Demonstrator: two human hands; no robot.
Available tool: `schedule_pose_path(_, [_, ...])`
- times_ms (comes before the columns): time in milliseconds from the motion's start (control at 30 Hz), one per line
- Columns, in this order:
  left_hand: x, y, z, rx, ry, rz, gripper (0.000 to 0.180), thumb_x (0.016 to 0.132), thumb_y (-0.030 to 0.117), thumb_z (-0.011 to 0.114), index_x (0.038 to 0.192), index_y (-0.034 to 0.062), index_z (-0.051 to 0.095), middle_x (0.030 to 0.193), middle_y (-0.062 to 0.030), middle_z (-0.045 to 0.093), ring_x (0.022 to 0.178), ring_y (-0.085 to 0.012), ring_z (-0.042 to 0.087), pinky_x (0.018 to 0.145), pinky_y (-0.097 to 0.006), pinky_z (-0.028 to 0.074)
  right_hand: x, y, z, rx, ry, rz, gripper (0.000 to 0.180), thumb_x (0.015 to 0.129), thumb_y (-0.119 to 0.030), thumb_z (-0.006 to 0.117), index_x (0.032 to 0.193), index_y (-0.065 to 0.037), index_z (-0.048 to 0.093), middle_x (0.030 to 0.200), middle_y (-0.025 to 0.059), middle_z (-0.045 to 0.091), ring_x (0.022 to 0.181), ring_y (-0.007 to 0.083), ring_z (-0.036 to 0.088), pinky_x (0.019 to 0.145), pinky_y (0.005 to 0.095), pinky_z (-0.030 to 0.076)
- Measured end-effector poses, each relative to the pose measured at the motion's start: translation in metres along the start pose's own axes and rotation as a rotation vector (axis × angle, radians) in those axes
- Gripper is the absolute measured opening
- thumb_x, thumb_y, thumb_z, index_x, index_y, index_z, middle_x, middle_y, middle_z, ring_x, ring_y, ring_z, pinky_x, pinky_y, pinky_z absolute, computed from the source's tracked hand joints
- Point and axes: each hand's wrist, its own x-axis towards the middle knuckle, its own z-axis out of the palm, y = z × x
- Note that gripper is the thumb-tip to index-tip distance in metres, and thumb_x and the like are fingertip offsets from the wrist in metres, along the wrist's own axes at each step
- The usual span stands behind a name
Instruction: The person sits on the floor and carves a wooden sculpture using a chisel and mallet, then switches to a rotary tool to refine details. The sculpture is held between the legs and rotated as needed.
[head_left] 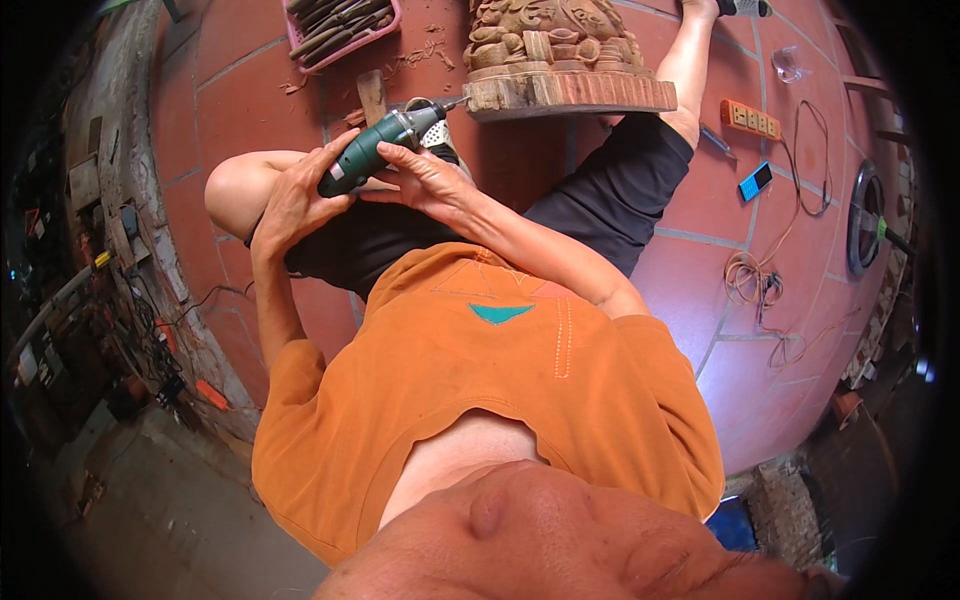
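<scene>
Both hands [355, 185] hiding grinder [375, 150] body

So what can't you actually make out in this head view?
- Wood carving: top cut off by the picture's upper edge.
- Green power tool: rear grip hidden under left hand and right hand.
- Pink tray: partly cropped, contents too small.

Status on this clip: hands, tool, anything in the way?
Both hands on green drill: left hand, right hand. Bit at carving base. Nothing between.
</scene>
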Motion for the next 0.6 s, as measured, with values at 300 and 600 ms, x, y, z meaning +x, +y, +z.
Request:
schedule_pose_path(300, [0.006, -0.005, 0.002, 0.006, 0.037, -0.04, 0.08, 0.072, 0.01, 0.071, 0.148, 0.0132, 0.047, 0.133, -0.0197, 0.061, 0.117, -0.0372, 0.062, 0.1, -0.043, 0.05, 0.01, -0.011, 0.002, -0.057, -0.024, -0.031, 0.048, 0.094, -0.023, 0.072, 0.134, -0.009, 0.051, 0.132, 0.0107, 0.057, 0.125, 0.0303, 0.056, 0.103, 0.0592, 0.05])
schedule_pose_path(600, [0.005, -0.008, 0.002, -0.004, 0.037, -0.039, 0.079, 0.072, 0.01, 0.071, 0.147, 0.0121, 0.047, 0.131, -0.02, 0.062, 0.115, -0.0375, 0.063, 0.099, -0.043, 0.05, 0.008, -0.011, 0.004, -0.054, -0.019, -0.03, 0.048, 0.094, -0.023, 0.072, 0.134, -0.01, 0.05, 0.13, 0.0101, 0.058, 0.125, 0.0291, 0.057, 0.103, 0.0586, 0.05])
